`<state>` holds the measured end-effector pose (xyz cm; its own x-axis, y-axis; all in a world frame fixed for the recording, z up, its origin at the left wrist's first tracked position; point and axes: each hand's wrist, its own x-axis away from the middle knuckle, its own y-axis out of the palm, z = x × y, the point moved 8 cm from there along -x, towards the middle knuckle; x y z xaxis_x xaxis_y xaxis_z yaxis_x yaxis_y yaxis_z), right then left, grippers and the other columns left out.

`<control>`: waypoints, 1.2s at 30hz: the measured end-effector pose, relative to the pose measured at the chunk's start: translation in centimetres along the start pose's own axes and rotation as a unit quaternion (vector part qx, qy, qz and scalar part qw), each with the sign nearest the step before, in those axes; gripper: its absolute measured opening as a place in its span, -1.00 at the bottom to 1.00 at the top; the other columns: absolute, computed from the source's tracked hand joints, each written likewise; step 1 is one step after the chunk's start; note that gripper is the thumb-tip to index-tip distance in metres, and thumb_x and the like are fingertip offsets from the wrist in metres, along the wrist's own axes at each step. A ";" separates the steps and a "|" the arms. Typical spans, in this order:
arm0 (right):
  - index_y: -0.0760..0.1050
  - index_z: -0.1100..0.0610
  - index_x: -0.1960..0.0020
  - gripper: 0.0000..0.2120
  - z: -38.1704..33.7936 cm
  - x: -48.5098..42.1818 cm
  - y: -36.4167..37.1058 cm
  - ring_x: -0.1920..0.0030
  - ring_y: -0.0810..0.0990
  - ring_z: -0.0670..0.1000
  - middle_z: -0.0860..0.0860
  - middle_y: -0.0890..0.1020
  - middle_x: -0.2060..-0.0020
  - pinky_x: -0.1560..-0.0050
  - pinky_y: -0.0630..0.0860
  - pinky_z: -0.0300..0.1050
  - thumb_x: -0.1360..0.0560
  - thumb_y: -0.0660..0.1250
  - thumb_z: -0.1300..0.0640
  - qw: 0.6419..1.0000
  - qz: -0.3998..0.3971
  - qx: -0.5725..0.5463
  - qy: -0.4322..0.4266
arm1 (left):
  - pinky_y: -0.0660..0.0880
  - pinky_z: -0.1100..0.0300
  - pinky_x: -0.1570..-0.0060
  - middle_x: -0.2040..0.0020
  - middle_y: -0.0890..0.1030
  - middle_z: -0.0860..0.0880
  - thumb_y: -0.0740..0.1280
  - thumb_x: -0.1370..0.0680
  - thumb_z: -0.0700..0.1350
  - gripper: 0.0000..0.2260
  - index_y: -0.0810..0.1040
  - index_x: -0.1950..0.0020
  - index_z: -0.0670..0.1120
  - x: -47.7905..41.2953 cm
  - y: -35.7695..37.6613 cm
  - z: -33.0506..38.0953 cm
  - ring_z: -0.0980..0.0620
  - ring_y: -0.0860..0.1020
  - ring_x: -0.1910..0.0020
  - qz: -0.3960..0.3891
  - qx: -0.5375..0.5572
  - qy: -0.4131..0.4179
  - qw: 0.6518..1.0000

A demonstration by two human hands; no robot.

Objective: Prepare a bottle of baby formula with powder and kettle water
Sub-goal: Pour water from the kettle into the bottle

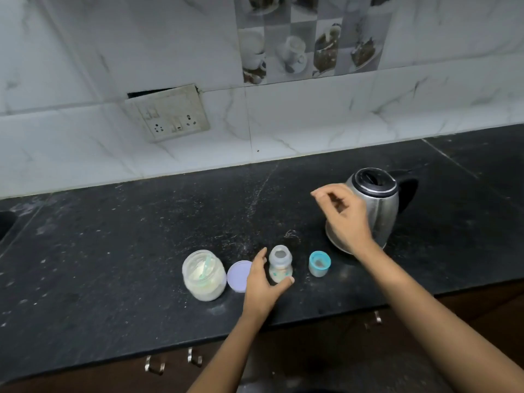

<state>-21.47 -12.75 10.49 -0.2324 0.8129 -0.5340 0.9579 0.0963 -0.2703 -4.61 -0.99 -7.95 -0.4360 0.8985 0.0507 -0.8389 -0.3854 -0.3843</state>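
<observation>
**A:** Where is the bottle sitting?

**B:** The bottle (280,262) is standing upright and uncapped on the counter (141,236), near the front edge, between the lilac lid (236,275) and the teal cap (319,263). The left hand (262,285) is cupping it, with the thumb lying against its base. I'm reading that as a bracing grip, guarding against tipping during filling.

**A:** And the right hand?

**B:** The right hand (344,217) is hovering in front of the kettle (380,205), fingers loosely curled and holding nothing I can make out. It isn't touching the handle, which is pointing away to the right.

**A:** Why is the powder jar sitting open?

**B:** The powder jar (202,276) is sitting with the scoop (207,265) lying inside and its lid just beside it, probably waiting within reach for dosing. Whether the bottle is already holding powder, I cannot tell.
</observation>
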 end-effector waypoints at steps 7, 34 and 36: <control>0.59 0.19 -0.06 -0.85 5.3 -3.2 -12.3 -0.06 0.57 0.08 -0.03 0.54 -0.03 -0.08 0.53 0.02 -0.52 0.34 0.17 0.973 0.135 0.173 -0.072 | 0.46 0.27 -0.13 -0.08 0.60 0.15 0.55 -0.36 -0.11 -0.49 0.45 -0.24 0.07 -0.9 1.3 1.6 0.21 0.55 -0.09 0.087 0.023 0.016 0.996; 0.54 0.14 0.40 -0.56 10.6 -10.9 -9.6 0.46 0.38 -0.15 0.05 0.50 0.53 0.37 0.33 -0.18 -0.26 0.39 -0.26 0.995 -0.036 0.086 0.044 | 0.43 0.36 0.02 0.01 0.63 0.20 0.58 -0.30 -0.11 -0.54 0.50 -0.09 0.16 -4.0 1.8 4.8 0.26 0.56 0.02 0.148 0.012 -0.017 0.989; 0.52 0.11 0.42 -0.55 9.3 -11.0 -8.5 0.50 0.36 -0.16 -0.05 0.45 0.56 0.42 0.29 -0.24 -0.23 0.38 -0.30 0.992 -0.056 0.111 0.037 | 0.45 0.30 -0.04 -0.02 0.63 0.19 0.58 -0.29 -0.09 -0.52 0.52 -0.14 0.13 -4.2 1.8 4.4 0.23 0.57 -0.01 0.142 0.012 -0.020 0.990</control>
<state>-28.61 -27.91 11.19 -0.3142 0.8449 -0.4329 0.8645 0.0663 -0.4982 -5.75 -6.45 -4.78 -0.6676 0.7442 -0.0208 -0.6873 -0.6269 -0.3669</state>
